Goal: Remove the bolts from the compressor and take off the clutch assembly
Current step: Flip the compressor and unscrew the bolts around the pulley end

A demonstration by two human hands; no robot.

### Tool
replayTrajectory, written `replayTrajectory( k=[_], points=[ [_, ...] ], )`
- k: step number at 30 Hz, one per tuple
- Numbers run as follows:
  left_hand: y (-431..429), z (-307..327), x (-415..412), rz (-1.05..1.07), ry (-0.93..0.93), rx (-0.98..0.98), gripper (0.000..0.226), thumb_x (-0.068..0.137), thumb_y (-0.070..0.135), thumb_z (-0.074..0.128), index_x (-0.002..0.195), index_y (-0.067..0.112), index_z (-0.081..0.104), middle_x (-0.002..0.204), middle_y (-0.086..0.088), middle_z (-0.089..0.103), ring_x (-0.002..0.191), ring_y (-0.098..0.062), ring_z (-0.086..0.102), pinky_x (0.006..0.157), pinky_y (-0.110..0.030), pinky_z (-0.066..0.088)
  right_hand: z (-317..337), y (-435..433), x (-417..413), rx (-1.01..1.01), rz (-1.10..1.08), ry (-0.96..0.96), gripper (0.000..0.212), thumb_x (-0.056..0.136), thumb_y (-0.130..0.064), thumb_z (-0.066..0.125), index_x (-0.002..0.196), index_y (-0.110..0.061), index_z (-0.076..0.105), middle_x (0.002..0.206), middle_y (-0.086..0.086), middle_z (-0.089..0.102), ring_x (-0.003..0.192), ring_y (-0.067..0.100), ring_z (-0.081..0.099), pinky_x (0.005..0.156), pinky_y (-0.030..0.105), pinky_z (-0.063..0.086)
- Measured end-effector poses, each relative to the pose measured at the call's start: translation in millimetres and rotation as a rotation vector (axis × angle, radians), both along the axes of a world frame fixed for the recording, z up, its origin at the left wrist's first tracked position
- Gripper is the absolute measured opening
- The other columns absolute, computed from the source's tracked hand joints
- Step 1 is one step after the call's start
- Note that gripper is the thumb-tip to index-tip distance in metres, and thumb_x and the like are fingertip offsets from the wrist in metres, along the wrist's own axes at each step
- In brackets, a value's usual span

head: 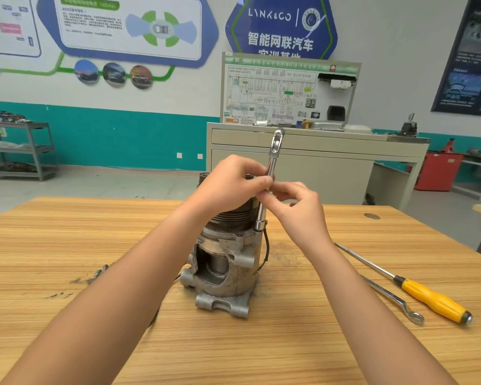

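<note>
Bolt removal is the step in hand, judging by the tool position. The compressor (pixel 225 262) stands on end near the middle of the wooden table (pixel 67 232), with the clutch assembly (pixel 233 218) uppermost and in place on the body. A socket wrench (pixel 272 159) rises almost upright beside the clutch, its lower end seated at the housing flange. The left hand (pixel 231 182) lies over the top of the clutch with curled fingertips pinching the wrench shaft. The right hand (pixel 295 207) pinches the same shaft just below. The next move probably calls for keeping the socket square on the fastener while turning, with the body steadied against tipping. A yellow-handled screwdriver (pixel 431 297) and a ring spanner (pixel 392 298) lie side by side on the table, well to the right. The bolt head under the socket is not visible, so engagement cannot be confirmed. The left hand hides the clutch face, so its centre fastener cannot be checked. Small dark items behind the left forearm are too obscured to identify.
</note>
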State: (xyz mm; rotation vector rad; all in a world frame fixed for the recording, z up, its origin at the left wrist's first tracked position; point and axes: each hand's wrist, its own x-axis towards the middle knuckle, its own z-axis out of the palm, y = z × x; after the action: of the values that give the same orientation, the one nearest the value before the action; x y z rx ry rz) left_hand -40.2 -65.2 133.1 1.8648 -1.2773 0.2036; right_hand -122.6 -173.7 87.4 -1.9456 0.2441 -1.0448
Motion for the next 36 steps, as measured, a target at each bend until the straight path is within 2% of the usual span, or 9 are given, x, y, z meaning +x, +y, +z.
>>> replayTrajectory(
  k=[4, 7, 10, 14, 18, 22, 26, 29, 36],
  points=[
    [-6, -4, -4, 0.177, -0.043, -0.052, 0.018, 0.084, 0.041, 0.065, 0.069, 0.036, 0.056, 0.073, 0.024, 0.053, 0.089, -0.011, 0.051, 0.099, -0.047, 0.037, -2, 3, 2, 0.021, -0.014, -0.053, 0.01, 0.08, -0.031, 0.069, 0.084, -0.023, 0.072, 0.092, -0.007, 0.058, 0.088, 0.008, 0.057, 0.069, 0.008, 0.038],
    [-5, -8, -3, 0.177, -0.047, -0.033, 0.016, 0.092, 0.041, 0.052, 0.082, 0.032, 0.061, 0.081, 0.019, 0.059, 0.091, -0.009, 0.05, 0.106, -0.061, 0.018, 0, 2, 5, 0.064, 0.052, 0.018, 0.022, 0.085, -0.029, 0.064, 0.102, -0.017, 0.071, 0.107, -0.006, 0.055, 0.102, 0.007, 0.053, 0.081, 0.016, 0.037],
    [0, -5, -4, 0.096, 0.016, -0.021, 0.022, 0.096, 0.031, 0.046, 0.097, 0.031, 0.068, 0.098, 0.014, 0.068, 0.105, -0.012, 0.056, 0.107, -0.061, 0.022, 2, 1, 5, 0.077, 0.091, 0.06, 0.024, 0.089, -0.027, 0.06, 0.109, -0.016, 0.068, 0.112, -0.007, 0.053, 0.107, 0.006, 0.05, 0.086, 0.018, 0.035],
    [3, -1, -4, 0.057, 0.04, -0.072, 0.021, 0.088, 0.034, 0.061, 0.068, 0.037, 0.063, 0.073, 0.023, 0.061, 0.093, -0.011, 0.056, 0.102, -0.059, 0.032, 0, 4, 2, 0.039, 0.022, 0.021, 0.012, 0.081, -0.039, 0.066, 0.089, -0.03, 0.068, 0.103, -0.017, 0.057, 0.096, -0.007, 0.051, 0.075, 0.009, 0.036],
    [1, -1, -7, 0.118, 0.019, -0.089, 0.017, 0.085, 0.04, 0.064, 0.069, 0.037, 0.059, 0.076, 0.024, 0.057, 0.097, -0.011, 0.052, 0.104, -0.06, 0.029, 0, 3, 2, -0.004, -0.026, -0.028, 0.011, 0.08, -0.035, 0.069, 0.072, -0.032, 0.062, 0.091, -0.019, 0.056, 0.086, -0.01, 0.051, 0.065, 0.002, 0.034],
    [4, -2, -6, 0.052, 0.029, -0.061, 0.007, 0.089, 0.033, 0.058, 0.086, 0.036, 0.064, 0.094, 0.021, 0.062, 0.112, -0.013, 0.054, 0.106, -0.057, 0.028, 4, 0, 2, -0.025, 0.049, 0.02, 0.004, 0.084, -0.031, 0.066, 0.083, -0.027, 0.067, 0.099, -0.017, 0.054, 0.092, -0.008, 0.049, 0.065, -0.006, 0.03],
    [2, 0, -8, 0.109, 0.061, -0.122, 0.014, 0.083, 0.034, 0.067, 0.07, 0.038, 0.062, 0.078, 0.028, 0.057, 0.102, -0.01, 0.056, 0.099, -0.049, 0.039, 4, -1, 1, -0.008, 0.097, 0.075, 0.023, 0.086, -0.036, 0.061, 0.104, -0.023, 0.069, 0.109, -0.016, 0.055, 0.1, -0.004, 0.049, 0.07, 0.001, 0.033],
    [-3, -2, -7, 0.163, 0.076, -0.151, 0.023, 0.079, 0.04, 0.071, 0.062, 0.034, 0.056, 0.073, 0.023, 0.056, 0.095, -0.013, 0.056, 0.099, -0.053, 0.038, 2, 4, 1, -0.026, -0.007, 0.036, 0.008, 0.08, -0.04, 0.067, 0.08, -0.033, 0.063, 0.094, -0.02, 0.055, 0.09, -0.01, 0.049, 0.067, 0.004, 0.032],
    [-1, 0, -6, 0.11, 0.075, -0.017, 0.019, 0.089, 0.035, 0.058, 0.105, 0.03, 0.068, 0.094, 0.019, 0.057, 0.11, -0.014, 0.053, 0.105, -0.054, 0.032, -3, 7, 7, -0.045, -0.02, -0.035, 0.013, 0.086, -0.028, 0.064, 0.09, -0.018, 0.07, 0.098, -0.012, 0.054, 0.093, 0.002, 0.05, 0.066, 0.002, 0.035]
  ],
)
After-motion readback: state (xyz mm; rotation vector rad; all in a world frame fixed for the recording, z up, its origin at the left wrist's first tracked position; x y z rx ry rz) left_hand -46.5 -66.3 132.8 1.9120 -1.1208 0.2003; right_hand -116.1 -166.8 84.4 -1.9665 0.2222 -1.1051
